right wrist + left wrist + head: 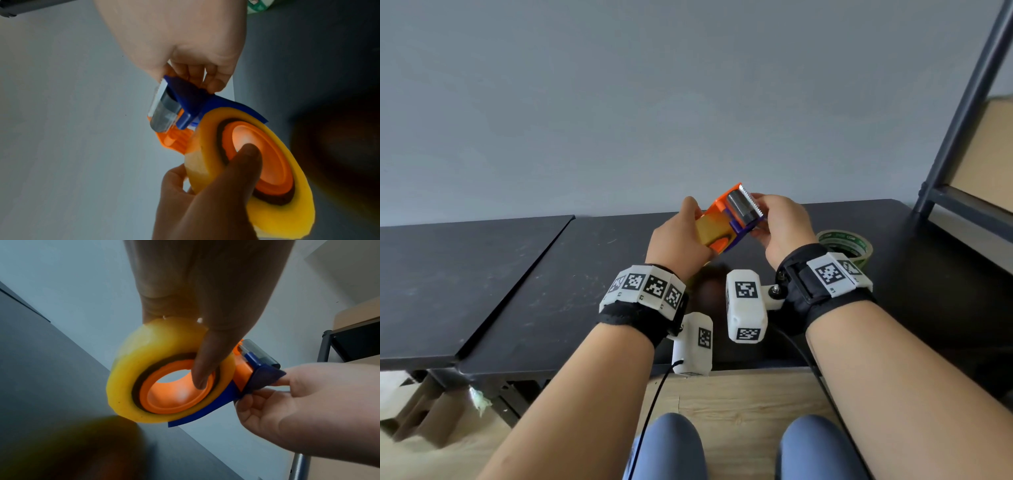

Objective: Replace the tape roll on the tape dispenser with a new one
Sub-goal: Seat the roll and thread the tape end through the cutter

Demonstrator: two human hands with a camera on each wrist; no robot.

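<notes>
An orange and blue tape dispenser (pixel 726 219) with a toothed metal cutter is held in the air above the black table (pixel 517 291). A yellowish tape roll (pixel 131 369) sits on its orange hub. My left hand (pixel 678 240) grips this roll (pixel 287 203), thumb pressed on the hub's rim and fingers round the outer face. My right hand (pixel 780 226) pinches the dispenser's blue front part (pixel 265 376) just under the cutter (pixel 164 113). A green-printed tape roll (pixel 847 241) lies flat on the table behind my right wrist.
A dark metal shelf frame (pixel 962 137) with a cardboard box (pixel 989 154) stands at the right end. A second black tabletop (pixel 431 274) adjoins on the left. A blurred dark brownish shape (pixel 72 451) lies on the table under my hands. A grey wall is behind.
</notes>
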